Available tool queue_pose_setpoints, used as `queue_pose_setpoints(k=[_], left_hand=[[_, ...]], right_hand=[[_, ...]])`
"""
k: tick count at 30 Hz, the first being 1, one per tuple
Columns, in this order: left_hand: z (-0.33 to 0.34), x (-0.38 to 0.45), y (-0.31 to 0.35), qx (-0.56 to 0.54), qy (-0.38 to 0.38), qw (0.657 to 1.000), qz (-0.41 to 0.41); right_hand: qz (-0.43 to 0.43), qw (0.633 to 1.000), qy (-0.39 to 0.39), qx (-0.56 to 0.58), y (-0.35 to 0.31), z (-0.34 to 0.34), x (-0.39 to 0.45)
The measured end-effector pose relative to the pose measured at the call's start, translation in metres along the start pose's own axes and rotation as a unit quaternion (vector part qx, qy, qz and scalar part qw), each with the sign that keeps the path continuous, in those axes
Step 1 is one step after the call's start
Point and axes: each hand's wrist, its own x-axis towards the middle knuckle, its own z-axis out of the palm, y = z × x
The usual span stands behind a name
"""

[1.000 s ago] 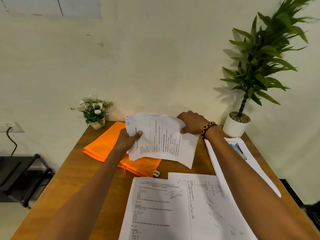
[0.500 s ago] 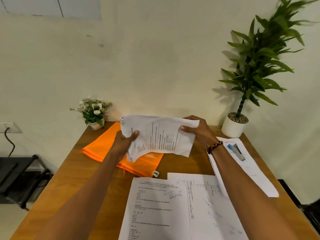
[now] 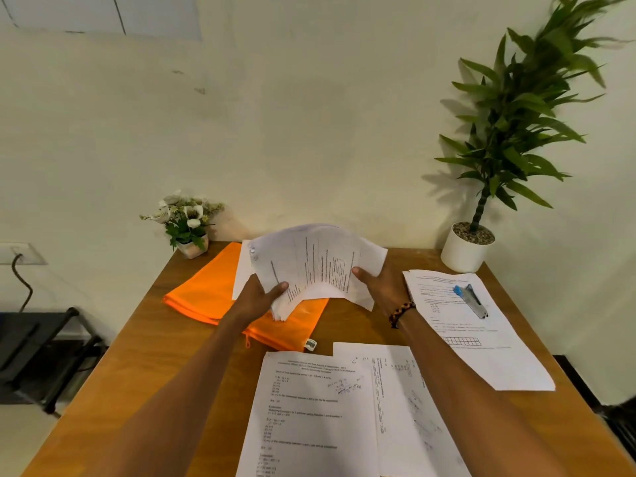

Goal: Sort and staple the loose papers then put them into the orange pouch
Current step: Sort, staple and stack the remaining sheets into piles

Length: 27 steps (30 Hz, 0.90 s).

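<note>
I hold a bent set of printed sheets [image 3: 313, 266] in the air above the orange pouch [image 3: 206, 290], which lies flat on the wooden table [image 3: 144, 356]. My left hand [image 3: 258, 297] grips the set's near left corner. My right hand [image 3: 382, 287] holds its right edge with the thumb on top. A blue and grey stapler [image 3: 470, 299] lies on a sheet [image 3: 481, 342] at the right. Two more printed sheets [image 3: 309, 418] lie side by side at the near edge.
A small pot of white flowers [image 3: 187, 223] stands at the table's far left corner, a tall green plant in a white pot [image 3: 468, 247] at the far right. The wall is right behind the table. A dark rack [image 3: 38, 352] stands on the floor to the left.
The set of sheets has lifted and bowed upward between my hands. My right hand slid from the far top corner down to the near right edge.
</note>
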Motion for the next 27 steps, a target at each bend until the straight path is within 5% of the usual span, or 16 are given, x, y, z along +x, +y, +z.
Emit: queue_pose_setpoints(k=[6,9,15,24,27], left_hand=[[-0.017,0.003,0.0,0.018,0.038,0.999,-0.007],[-0.024,0.001,0.006,-0.081,0.067,0.993,-0.045],[-0.021,-0.016,0.0,-0.061,-0.09,0.988,-0.113],[0.011,-0.015,-0.004,-0.26,0.178,0.943,-0.111],[0.024,-0.01,0.001,-0.231,0.238,0.934,-0.133]], right_hand=[[0.024,0.994,0.078,-0.069,-0.002,-0.009,0.017],[0.066,0.995,0.071,-0.018,-0.001,-0.016,0.023],[0.113,0.988,0.093,0.048,0.016,-0.023,0.017],[0.119,0.979,0.114,0.117,0.045,-0.016,0.009],[0.13,0.98,0.125,0.083,0.058,-0.016,0.009]])
